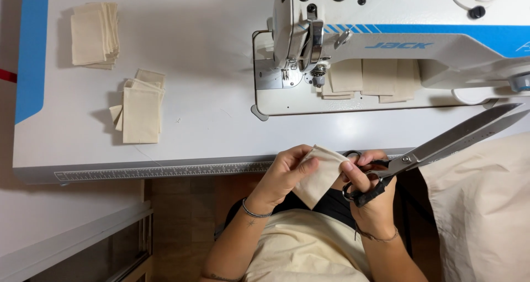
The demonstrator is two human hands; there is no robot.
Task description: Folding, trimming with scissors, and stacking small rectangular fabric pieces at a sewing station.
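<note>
Cream cloth rectangle [322, 174], at six o'clock below the white table's [193, 67] edge, is pinched in the left hand [287, 174]; the right hand [370, 191] grips large steel scissors [441, 144], blades closed, pointing toward two o'clock.

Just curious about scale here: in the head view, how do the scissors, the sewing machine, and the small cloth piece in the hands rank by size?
1. Sewing machine, largest, though cut off by the frame.
2. Scissors, long blades, but nearer the camera.
3. Cloth piece held by left hand and right hand, smallest.
</note>
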